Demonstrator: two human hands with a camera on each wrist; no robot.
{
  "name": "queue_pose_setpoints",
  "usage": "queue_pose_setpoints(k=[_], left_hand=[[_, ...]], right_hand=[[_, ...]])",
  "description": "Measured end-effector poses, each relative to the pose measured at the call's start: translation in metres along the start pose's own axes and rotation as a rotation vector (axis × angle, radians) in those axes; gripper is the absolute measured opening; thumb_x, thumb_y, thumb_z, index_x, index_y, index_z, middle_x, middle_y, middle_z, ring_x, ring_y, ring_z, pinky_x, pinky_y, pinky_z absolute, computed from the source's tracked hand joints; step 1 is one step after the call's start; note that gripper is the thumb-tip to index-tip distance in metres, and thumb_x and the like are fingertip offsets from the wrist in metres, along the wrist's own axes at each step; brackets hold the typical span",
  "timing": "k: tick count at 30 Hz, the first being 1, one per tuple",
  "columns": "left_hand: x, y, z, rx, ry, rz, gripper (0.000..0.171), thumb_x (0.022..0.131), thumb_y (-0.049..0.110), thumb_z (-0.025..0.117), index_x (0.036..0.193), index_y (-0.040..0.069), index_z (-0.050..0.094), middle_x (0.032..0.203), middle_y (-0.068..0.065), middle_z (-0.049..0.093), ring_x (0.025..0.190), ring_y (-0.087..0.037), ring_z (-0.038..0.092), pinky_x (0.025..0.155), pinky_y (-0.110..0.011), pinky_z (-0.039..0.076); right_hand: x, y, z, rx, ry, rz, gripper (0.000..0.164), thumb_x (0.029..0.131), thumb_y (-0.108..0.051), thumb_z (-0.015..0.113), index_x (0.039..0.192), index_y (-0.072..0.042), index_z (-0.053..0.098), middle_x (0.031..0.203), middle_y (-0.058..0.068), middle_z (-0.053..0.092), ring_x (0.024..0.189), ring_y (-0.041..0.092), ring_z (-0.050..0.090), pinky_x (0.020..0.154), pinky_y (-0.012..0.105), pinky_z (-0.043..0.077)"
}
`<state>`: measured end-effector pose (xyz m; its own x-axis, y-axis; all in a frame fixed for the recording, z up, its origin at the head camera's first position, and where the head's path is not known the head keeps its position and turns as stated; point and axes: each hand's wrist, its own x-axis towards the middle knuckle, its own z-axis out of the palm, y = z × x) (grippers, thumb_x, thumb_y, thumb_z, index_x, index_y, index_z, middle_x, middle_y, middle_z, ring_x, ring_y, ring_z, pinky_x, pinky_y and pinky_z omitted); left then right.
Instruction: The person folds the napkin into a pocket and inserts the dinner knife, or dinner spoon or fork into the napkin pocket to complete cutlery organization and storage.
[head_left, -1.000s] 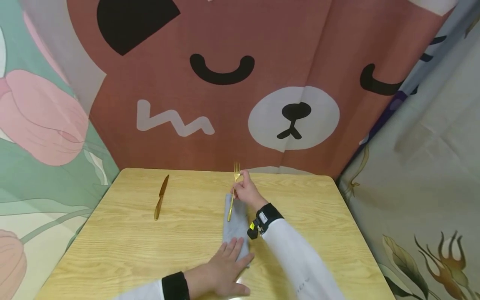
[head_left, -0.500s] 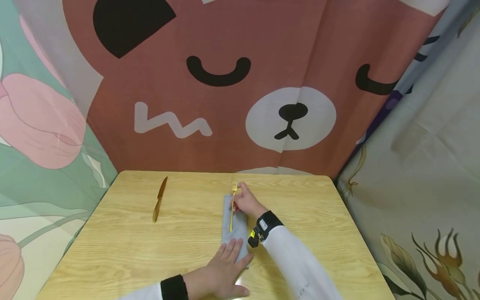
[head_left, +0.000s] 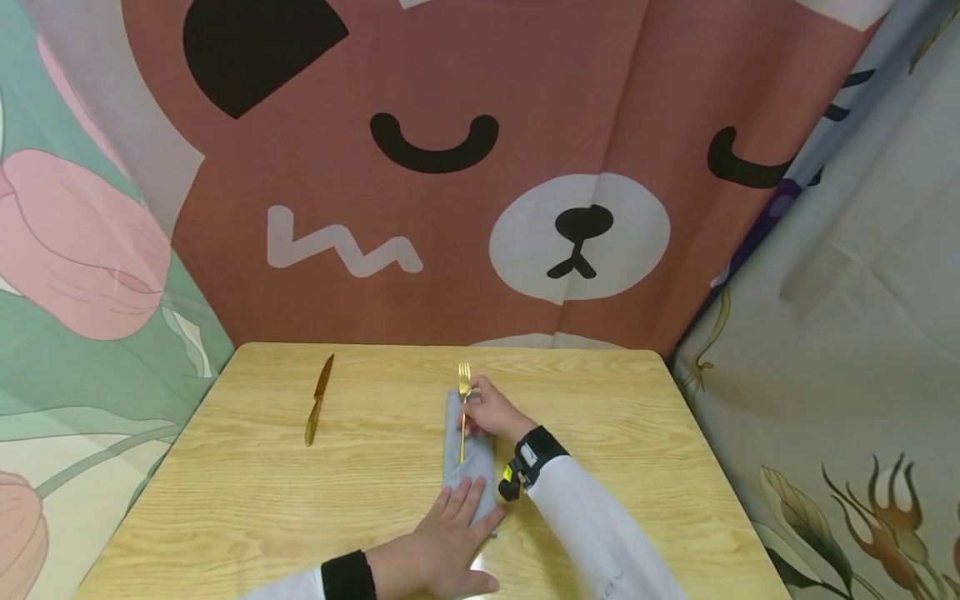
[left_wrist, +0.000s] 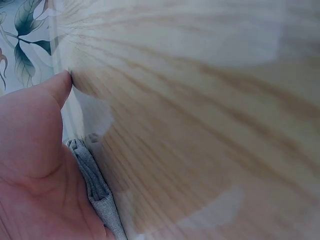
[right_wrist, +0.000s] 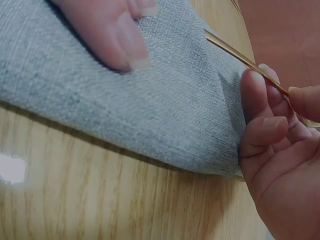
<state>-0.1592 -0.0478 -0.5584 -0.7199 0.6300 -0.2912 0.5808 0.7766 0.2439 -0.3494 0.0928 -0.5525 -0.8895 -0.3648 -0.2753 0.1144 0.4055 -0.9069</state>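
A grey folded cloth napkin (head_left: 480, 467) lies lengthwise on the wooden table. Its near part is under my left hand (head_left: 453, 533), which rests on it with fingers spread. Over the far part, my right hand (head_left: 491, 408) pinches a gold fork (head_left: 463, 425) between thumb and fingers, tines pointing away from me. The fork's handle end meets a fold of the napkin; whether its tip is inside that fold I cannot tell. In the right wrist view, the gold handle (right_wrist: 240, 56) runs from the cloth up to the thumb. The left wrist view shows the napkin's layered edge (left_wrist: 92, 175) beside the palm.
A gold knife (head_left: 319, 400) lies apart on the left side of the table (head_left: 225, 500), blade pointing away. A brown curtain with a bear face (head_left: 337, 292) hangs right behind the far edge. Patterned curtains (head_left: 840, 333) stand at both sides.
My right hand has brought the fork toward me, so its handle end now meets the napkin's fold. The left hand has stayed in place on the cloth.
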Motion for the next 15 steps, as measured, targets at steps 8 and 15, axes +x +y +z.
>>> queue_pose_setpoints(k=[8, 15], left_hand=[[-0.002, 0.002, -0.002, -0.024, -0.002, -0.002, 0.096, 0.087, 0.086, 0.045, 0.165, 0.038, 0.015, 0.174, -0.016, -0.002, 0.162, -0.037, -0.001, 0.127, -0.061, 0.016], [-0.001, 0.001, -0.002, -0.049, -0.021, -0.003, 0.095, 0.086, 0.088, 0.042, 0.164, 0.040, 0.016, 0.175, -0.014, -0.003, 0.162, -0.036, -0.004, 0.128, -0.061, 0.014]], right_hand=[[-0.008, -0.002, 0.001, -0.015, -0.068, 0.069, 0.033, 0.107, -0.016, 0.051, 0.137, -0.010, 0.037, 0.082, 0.006, 0.076, 0.058, 0.016, 0.066, 0.049, 0.023, 0.036], [-0.013, -0.003, 0.002, -0.008, -0.111, 0.086, 0.030, 0.106, -0.013, 0.051, 0.132, -0.007, 0.036, 0.081, 0.008, 0.077, 0.057, 0.015, 0.068, 0.048, 0.023, 0.037]])
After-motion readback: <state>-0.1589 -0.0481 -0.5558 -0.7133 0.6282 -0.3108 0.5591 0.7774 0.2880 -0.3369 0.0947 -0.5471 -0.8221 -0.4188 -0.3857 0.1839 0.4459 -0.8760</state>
